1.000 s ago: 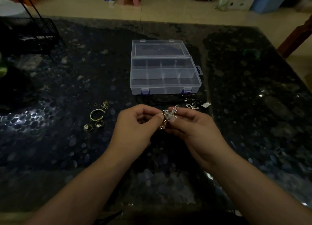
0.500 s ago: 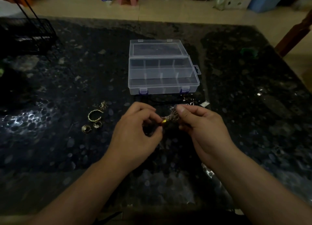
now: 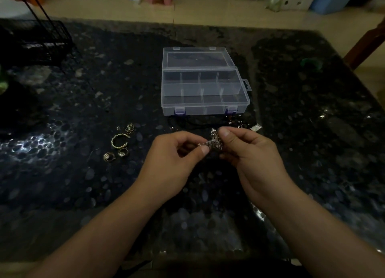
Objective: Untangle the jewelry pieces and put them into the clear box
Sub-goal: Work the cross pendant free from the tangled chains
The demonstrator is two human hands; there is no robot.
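Between the two hands, just above the dark speckled table [image 3: 312, 152], a small tangle of silvery jewelry [image 3: 214, 141] is hanging in the air, near the middle of the scene. The left hand [image 3: 173, 163] is pinching its left end between thumb and curled forefinger, knuckles turned up. The right hand [image 3: 252, 152] is pinching the right side of the tangle, thumb on top, other fingers curled beneath. Both forearms are reaching in from the near edge. Farther off, the clear box [image 3: 205, 102] is sitting open, its lid lying flat behind it and its compartments showing no contents. To the left, a gold bangle [image 3: 119, 141] and several rings [image 3: 115, 154] are lying on the table.
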